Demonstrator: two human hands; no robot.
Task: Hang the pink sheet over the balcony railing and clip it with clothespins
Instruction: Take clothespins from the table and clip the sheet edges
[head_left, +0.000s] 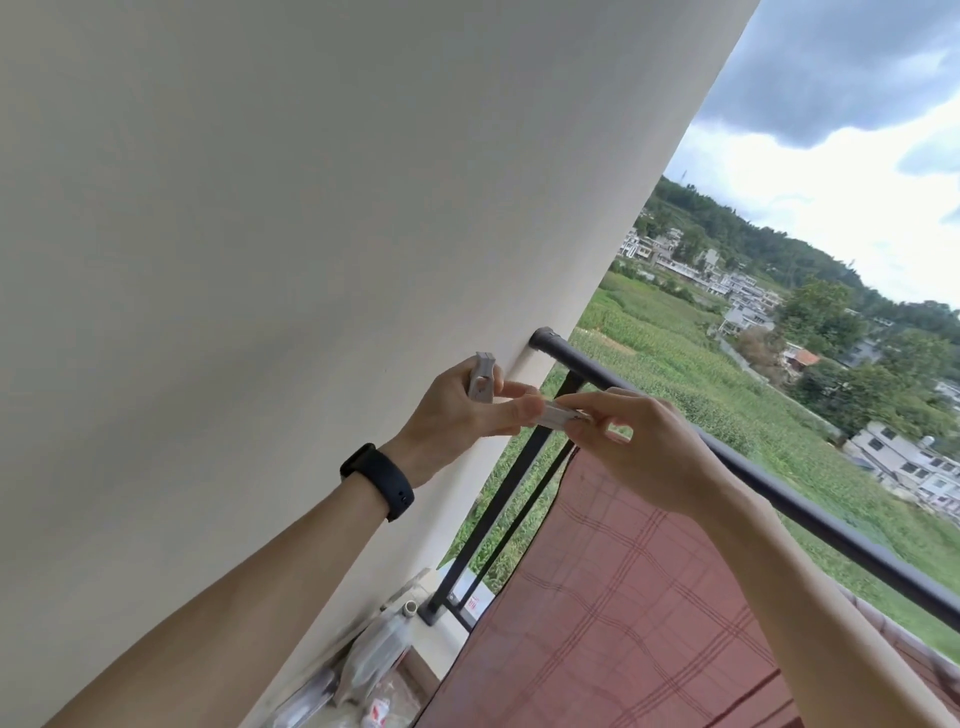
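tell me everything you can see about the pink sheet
The pink sheet is a dusty pink-red cloth with thin checked lines. It hangs draped over the dark railing, smooth and flat, its left edge falling loose short of the wall. The right hand, pinching a clothespin, hovers by its top corner; the forearm crosses in front. No clothespin shows on it.

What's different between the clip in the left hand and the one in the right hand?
The left-hand clothespin stands nearly upright; the right-hand clothespin lies nearly level. The left hand wraps round the left-hand clothespin and hides its lower part; the right hand pinches the right-hand clothespin with its fingertips. Both are pale grey, and neither is on the pink sheet yet.
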